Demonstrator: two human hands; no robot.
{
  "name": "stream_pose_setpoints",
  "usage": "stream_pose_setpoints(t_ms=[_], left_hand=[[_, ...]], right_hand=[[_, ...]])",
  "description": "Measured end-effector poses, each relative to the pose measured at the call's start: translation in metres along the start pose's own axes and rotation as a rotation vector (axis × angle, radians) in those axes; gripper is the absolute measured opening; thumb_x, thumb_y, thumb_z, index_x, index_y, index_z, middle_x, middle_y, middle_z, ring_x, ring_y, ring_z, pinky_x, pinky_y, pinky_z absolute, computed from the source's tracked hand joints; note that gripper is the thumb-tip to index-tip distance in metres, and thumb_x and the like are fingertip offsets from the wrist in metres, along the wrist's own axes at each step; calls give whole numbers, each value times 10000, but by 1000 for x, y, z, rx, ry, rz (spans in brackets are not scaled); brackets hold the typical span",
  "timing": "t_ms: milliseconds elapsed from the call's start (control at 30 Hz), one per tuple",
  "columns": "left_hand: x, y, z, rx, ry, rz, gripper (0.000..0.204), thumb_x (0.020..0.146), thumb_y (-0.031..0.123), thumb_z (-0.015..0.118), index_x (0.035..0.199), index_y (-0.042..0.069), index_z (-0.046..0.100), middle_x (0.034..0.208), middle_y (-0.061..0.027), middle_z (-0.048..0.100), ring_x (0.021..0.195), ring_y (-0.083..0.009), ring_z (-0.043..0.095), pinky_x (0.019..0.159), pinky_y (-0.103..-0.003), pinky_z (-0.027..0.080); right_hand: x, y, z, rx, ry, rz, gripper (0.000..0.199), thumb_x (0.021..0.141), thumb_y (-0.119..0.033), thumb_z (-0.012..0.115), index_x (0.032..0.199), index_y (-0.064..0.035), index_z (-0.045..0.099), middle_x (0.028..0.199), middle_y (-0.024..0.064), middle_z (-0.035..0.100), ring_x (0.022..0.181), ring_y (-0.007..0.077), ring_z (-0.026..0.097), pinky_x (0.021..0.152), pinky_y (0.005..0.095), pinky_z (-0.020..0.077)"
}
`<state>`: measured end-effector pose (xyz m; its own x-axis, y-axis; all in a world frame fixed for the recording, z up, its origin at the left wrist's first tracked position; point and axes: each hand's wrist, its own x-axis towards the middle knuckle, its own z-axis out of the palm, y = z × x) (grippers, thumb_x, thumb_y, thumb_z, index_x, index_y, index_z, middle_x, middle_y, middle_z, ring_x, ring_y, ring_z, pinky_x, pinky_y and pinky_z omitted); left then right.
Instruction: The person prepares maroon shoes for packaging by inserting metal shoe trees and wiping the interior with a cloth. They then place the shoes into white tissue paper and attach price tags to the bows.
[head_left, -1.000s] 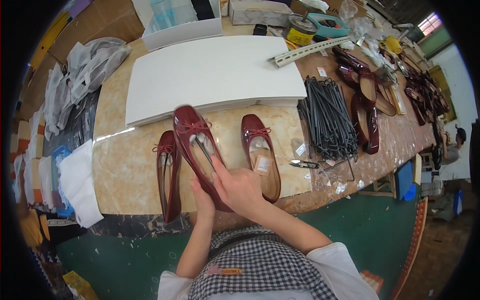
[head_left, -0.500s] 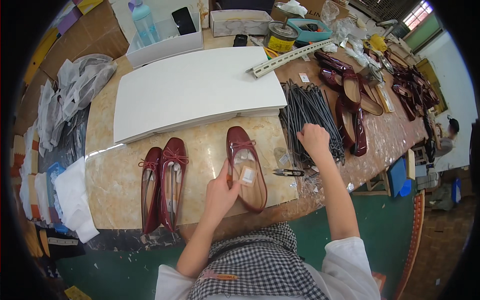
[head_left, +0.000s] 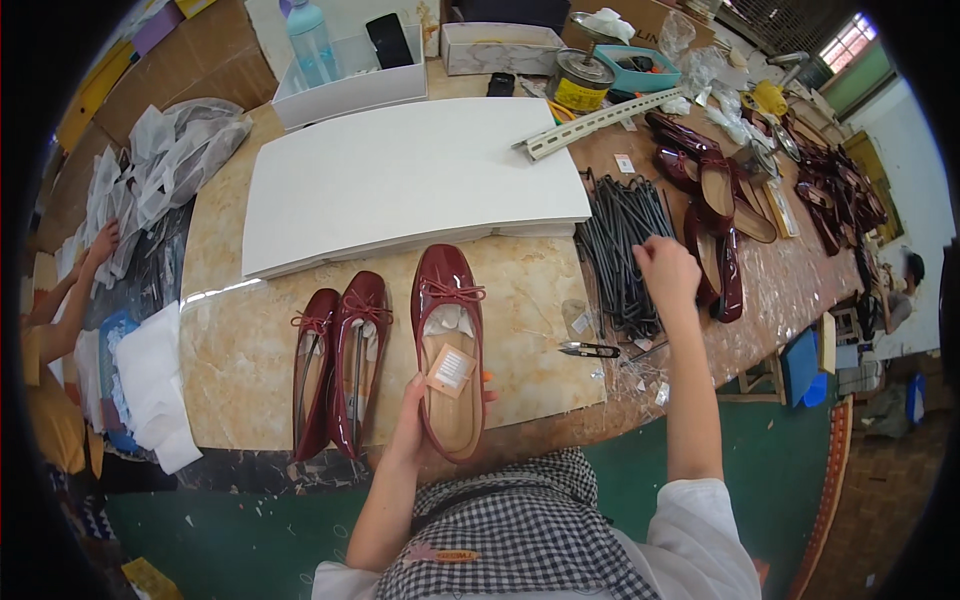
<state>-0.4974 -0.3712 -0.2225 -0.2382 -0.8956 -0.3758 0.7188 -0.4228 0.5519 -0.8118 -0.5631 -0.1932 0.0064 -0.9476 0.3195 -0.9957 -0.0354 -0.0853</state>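
Note:
My left hand [head_left: 407, 418] is closed round the heel half of a glossy burgundy ballet flat [head_left: 445, 272], its fingertips showing on the far side. The flat has a bow, white paper stuffing in the toe and a tag [head_left: 451, 370] lying inside. My right hand [head_left: 668, 275] is at the right side of a pile of thin dark rods [head_left: 622, 235], fingers curled together; whether a rod is between them is hidden. A matching pair stands to the left: one flat [head_left: 313, 375] and another flat [head_left: 358, 350], each with a dark rod along its inside.
A stack of white sheets [head_left: 410, 180] lies behind the shoes, a slotted white strip [head_left: 600, 125] on its right corner. Thread snips [head_left: 590, 349] lie near my right forearm. More burgundy flats [head_left: 715, 190] are heaped at right. Another person's hand [head_left: 104, 240] touches translucent bags at far left.
My left hand has brought the flat left and nearer me, turning it more upright. My right hand stays at the rods. Another person's arms have come in at the left.

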Motion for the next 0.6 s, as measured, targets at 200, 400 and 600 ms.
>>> stream_pose_setpoints(t_ms=[200,400,600], left_hand=[[9,-7,-32,61,169,144,829,911,679,184,1310,4,450,1113,-188,612,846,-278,655,684,-368,564],[27,-3,-46,308,434,425,741,963,611,166,1337,25,423,1206,-142,577,1074,-249,579,907,-383,480],[14,-1,-44,471,270,513,630,1004,471,241,1422,4,302,1373,-133,436,1249,-228,428,1063,-357,302]], right_hand=[[-56,-79,-67,880,-294,200,148,854,-108,634,971,-21,608,535,36,574,457,68,516,449,234,390],[-131,-155,-97,1175,-842,40,410,850,-36,633,1256,-37,580,506,-33,529,441,20,427,441,195,319],[-117,-177,-84,1127,-874,41,334,898,-120,590,1222,-42,600,493,43,538,423,86,516,442,262,398]])
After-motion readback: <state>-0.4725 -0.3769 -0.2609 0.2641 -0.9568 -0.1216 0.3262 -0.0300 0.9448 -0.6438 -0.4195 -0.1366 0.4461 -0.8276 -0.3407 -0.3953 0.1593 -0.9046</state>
